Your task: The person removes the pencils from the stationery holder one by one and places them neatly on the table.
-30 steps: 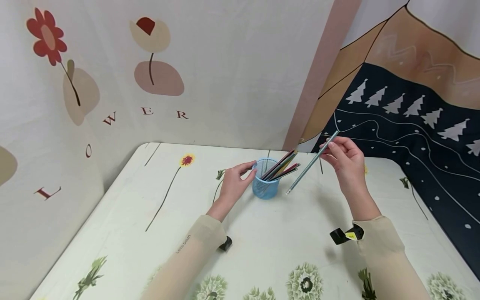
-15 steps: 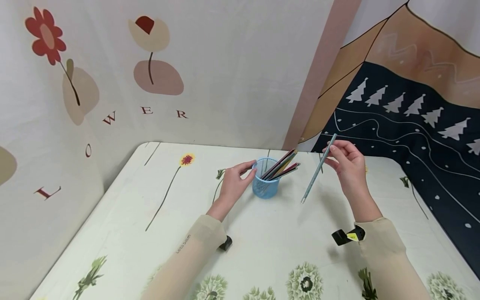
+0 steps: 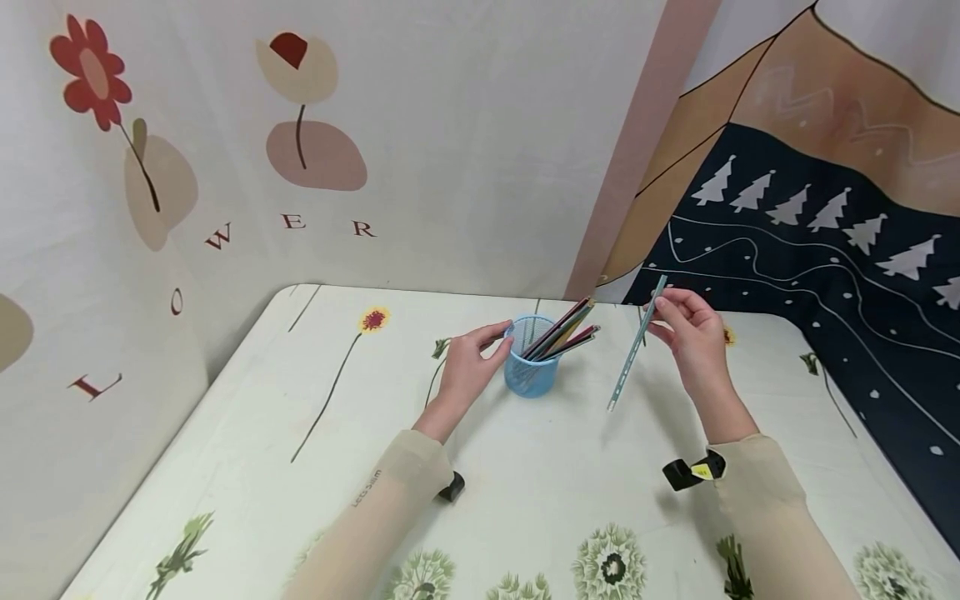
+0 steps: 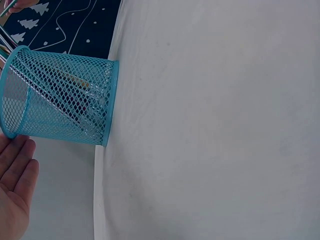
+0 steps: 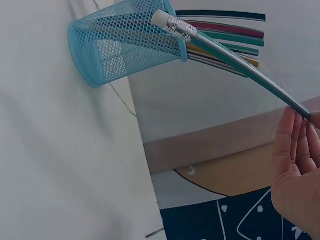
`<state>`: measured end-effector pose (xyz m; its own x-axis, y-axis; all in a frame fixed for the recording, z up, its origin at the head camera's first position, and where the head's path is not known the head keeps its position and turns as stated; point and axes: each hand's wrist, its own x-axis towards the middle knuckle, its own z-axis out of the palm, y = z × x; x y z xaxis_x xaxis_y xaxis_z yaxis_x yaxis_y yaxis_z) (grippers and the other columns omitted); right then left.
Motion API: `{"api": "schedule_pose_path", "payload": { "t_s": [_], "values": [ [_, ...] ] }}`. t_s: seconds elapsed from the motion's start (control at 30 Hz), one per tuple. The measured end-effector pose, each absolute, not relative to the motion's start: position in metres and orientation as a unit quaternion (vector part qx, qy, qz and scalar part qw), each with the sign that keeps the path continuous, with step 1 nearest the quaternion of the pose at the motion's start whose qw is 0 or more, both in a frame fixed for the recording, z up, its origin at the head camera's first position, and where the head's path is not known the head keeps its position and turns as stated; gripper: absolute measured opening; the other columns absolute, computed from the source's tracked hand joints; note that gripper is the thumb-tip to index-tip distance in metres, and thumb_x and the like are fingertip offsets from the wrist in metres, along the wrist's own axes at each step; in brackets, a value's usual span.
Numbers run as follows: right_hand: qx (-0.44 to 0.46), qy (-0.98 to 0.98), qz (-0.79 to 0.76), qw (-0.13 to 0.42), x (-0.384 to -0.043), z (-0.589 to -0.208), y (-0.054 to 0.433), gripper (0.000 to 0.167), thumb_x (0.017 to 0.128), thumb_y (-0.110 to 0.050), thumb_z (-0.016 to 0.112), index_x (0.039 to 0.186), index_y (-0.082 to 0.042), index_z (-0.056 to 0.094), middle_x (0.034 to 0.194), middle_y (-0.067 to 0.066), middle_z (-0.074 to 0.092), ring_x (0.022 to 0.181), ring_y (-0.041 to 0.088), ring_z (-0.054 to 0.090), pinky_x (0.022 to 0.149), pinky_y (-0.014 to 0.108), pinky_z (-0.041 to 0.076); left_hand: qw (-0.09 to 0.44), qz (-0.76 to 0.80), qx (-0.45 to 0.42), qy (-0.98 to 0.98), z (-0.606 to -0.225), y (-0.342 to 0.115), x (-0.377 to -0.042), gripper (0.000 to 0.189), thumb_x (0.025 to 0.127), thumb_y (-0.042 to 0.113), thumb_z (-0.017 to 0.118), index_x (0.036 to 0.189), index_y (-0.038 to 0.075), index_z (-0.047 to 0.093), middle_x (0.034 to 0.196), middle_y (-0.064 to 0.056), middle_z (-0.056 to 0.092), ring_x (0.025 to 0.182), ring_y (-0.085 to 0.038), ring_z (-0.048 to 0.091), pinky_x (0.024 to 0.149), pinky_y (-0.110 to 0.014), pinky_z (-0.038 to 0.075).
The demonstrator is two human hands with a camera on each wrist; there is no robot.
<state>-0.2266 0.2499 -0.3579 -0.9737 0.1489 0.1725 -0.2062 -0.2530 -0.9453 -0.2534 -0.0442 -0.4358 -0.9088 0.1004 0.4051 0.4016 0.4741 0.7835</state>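
A light blue mesh pencil cup (image 3: 530, 377) stands upright on the table and holds several pencils (image 3: 562, 333) leaning right. At the left side of its rim, my left hand (image 3: 469, 367) touches it with thumb and fingertips; in the left wrist view the fingers (image 4: 22, 172) look fairly straight beside the mesh cup (image 4: 65, 97). To the right of the cup, my right hand (image 3: 693, 342) pinches a teal pencil (image 3: 633, 354) near its upper end. Its white eraser (image 5: 160, 18) points down toward the table, and the thumb is mostly cut off in the right wrist view.
The white tablecloth (image 3: 525, 492) carries printed flowers. Behind it hangs a pale cloth (image 3: 465, 167) with flower prints and letters. A dark cloth (image 3: 780, 250) with printed trees hangs at the right, beyond the table's edge.
The eraser end of the teal pencil has swung right and down, away from the cup, so the pencil is steeper. The right hand dropped slightly; the left hand and cup stayed put.
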Motion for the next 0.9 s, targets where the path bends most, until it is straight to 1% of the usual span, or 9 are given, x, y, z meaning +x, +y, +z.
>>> {"api": "schedule_pose_path", "payload": {
  "t_s": [0.27,0.7,0.9],
  "values": [
    [-0.005,-0.618,0.779,0.100,-0.231,-0.364,0.252,0.010,0.094,-0.017,0.068,0.104,-0.015,0.065,0.091,-0.010,0.075,0.081,0.003,0.070,0.078,0.016,0.060,0.155,-0.491,-0.149,-0.844,-0.436,-0.045,-0.253,0.031,0.095,0.022,0.068,0.123,0.010,0.071,0.120,-0.007,0.074,0.113,-0.022,0.070,0.098,-0.036,0.058],
    [-0.033,-0.645,0.759,0.082,-0.239,-0.379,0.255,0.012,0.094,-0.021,0.069,0.105,-0.016,0.065,0.091,-0.008,0.073,0.082,0.003,0.070,0.077,0.014,0.059,0.147,-0.491,-0.146,-0.846,-0.436,-0.044,-0.253,0.031,0.095,0.021,0.067,0.124,0.011,0.071,0.121,-0.006,0.074,0.114,-0.021,0.070,0.098,-0.034,0.057],
    [-0.046,-0.661,0.746,0.076,-0.242,-0.384,0.255,0.010,0.095,-0.020,0.068,0.104,-0.016,0.065,0.089,-0.010,0.073,0.081,0.002,0.069,0.077,0.014,0.059,0.146,-0.493,-0.147,-0.845,-0.436,-0.044,-0.252,0.032,0.095,0.022,0.067,0.125,0.011,0.071,0.121,-0.006,0.073,0.114,-0.021,0.070,0.099,-0.035,0.057]
  ]
}}
